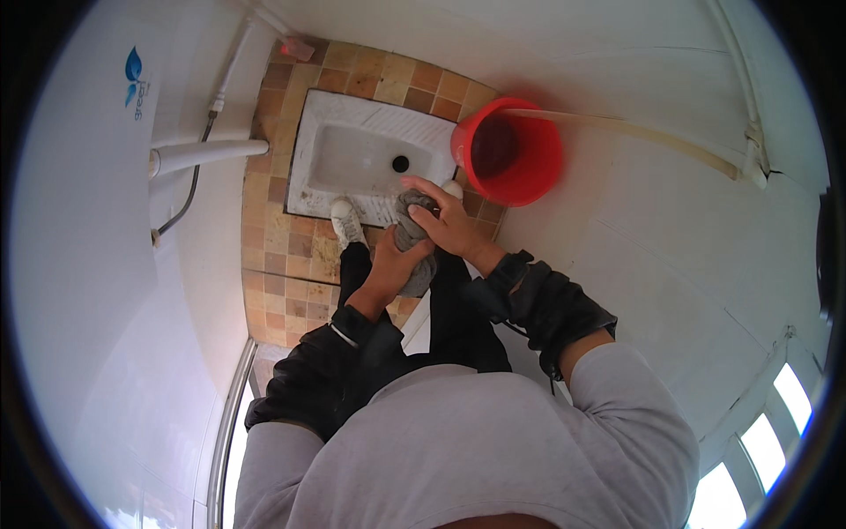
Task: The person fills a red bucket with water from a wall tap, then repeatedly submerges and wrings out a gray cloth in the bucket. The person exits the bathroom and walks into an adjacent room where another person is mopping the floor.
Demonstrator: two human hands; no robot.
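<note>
A grey cloth, bunched and twisted, is held between my two hands in front of my legs. My left hand grips its lower part, with the thumb laid across it. Around the upper part curls my right hand, its thumb on the cloth and its forefinger reaching past the end. Below the cloth lies a white ceramic squat toilet with a dark round drain hole. A red plastic bucket stands tilted in view at the toilet's right end; its inside looks dark at the bottom left.
Brown and orange tiles surround the toilet. At the left wall are a white pipe and a dark flexible hose. A hose or pipe runs from the bucket toward the right wall. My white shoes stand by the toilet's edge.
</note>
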